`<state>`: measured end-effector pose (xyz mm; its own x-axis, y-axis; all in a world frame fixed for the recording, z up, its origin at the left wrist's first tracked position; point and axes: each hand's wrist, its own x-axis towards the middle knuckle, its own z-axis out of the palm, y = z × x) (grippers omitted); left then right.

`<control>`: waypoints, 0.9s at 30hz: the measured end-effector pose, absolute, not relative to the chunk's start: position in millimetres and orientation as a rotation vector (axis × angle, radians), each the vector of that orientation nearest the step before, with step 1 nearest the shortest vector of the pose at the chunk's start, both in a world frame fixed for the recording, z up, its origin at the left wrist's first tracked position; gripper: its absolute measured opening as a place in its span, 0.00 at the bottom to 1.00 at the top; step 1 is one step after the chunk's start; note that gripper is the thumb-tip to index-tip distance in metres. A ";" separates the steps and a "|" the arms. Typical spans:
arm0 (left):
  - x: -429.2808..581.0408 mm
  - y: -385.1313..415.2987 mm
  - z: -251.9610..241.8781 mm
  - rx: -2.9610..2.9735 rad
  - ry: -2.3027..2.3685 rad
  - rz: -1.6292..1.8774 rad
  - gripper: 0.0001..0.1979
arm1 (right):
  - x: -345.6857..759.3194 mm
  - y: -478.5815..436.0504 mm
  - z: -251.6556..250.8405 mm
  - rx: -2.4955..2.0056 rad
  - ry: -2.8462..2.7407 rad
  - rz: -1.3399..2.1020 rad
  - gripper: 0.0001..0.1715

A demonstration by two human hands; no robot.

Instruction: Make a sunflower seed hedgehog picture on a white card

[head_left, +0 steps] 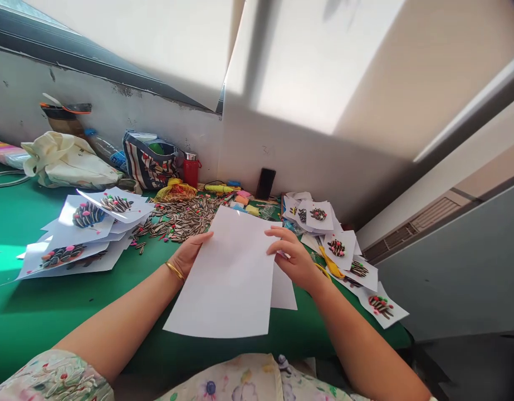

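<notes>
White paper (230,278) is held over the table (27,328), long side running outward, its left edge pinched by the left hand (187,257), its right edge beside the right hand (297,263), whose bent fingers' grip can't quite be told.

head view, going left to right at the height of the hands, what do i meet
Left-side decorated papers, left hand, large white sheet, right hand, right-side decorated papers.
</notes>
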<state>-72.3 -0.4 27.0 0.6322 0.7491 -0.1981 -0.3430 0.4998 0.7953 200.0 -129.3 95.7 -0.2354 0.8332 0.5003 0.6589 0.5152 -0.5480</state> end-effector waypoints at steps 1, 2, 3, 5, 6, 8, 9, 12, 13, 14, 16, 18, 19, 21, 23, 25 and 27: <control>-70.1 1.0 28.0 0.762 0.564 0.644 0.22 | 204.2 -127.1 88.2 -1.263 -1.909 0.280 0.11; -67.6 2.7 29.1 0.731 0.550 0.597 0.22 | 207.8 -125.1 81.1 -1.299 -1.847 0.289 0.11; -65.0 4.8 30.4 0.706 0.537 0.577 0.22 | 210.6 -123.1 74.6 -1.328 -1.791 0.321 0.10; -60.7 9.9 34.0 0.686 0.519 0.609 0.24 | 213.3 -119.4 63.0 -1.354 -1.701 0.444 0.12; -59.3 12.8 36.2 0.684 0.518 0.627 0.25 | 213.4 -117.3 58.0 -1.353 -1.665 0.517 0.14; -57.8 18.8 40.6 0.693 0.518 0.649 0.26 | 212.5 -112.3 49.2 -1.327 -1.607 0.661 0.18; -57.6 21.9 42.4 0.702 0.512 0.653 0.26 | 212.0 -109.1 45.4 -1.307 -1.584 0.729 0.19; -57.2 31.6 43.1 0.722 0.484 0.636 0.27 | 213.1 -96.9 36.9 -1.281 -1.508 0.928 0.15; -56.8 34.9 41.4 0.725 0.480 0.622 0.28 | 214.3 -92.2 35.2 -1.290 -1.469 0.983 0.13; -56.3 38.0 38.8 0.729 0.481 0.608 0.29 | 215.7 -87.3 34.4 -1.303 -1.418 1.032 0.13; -54.7 43.7 31.6 0.742 0.498 0.590 0.30 | 218.5 -77.3 34.7 -1.308 -1.298 1.108 0.15; -52.9 47.3 24.0 0.741 0.538 0.615 0.29 | 220.6 -67.4 36.5 -1.274 -1.229 1.126 0.16; -52.2 48.1 20.6 0.728 0.563 0.652 0.28 | 221.2 -62.6 37.2 -1.254 -1.232 1.108 0.17; -52.1 47.5 15.7 0.688 0.587 0.754 0.24 | 221.4 -54.0 36.2 -1.218 -1.277 1.063 0.17; -53.6 44.0 13.2 0.664 0.575 0.819 0.22 | 220.1 -47.8 30.7 -1.187 -1.307 1.071 0.19; -55.6 38.5 12.9 0.666 0.580 0.847 0.20 | 217.6 -44.9 21.5 -1.162 -1.288 1.127 0.20; -56.1 32.3 14.6 0.670 0.581 0.867 0.18 | 214.6 -44.9 11.5 -1.154 -1.211 1.137 0.20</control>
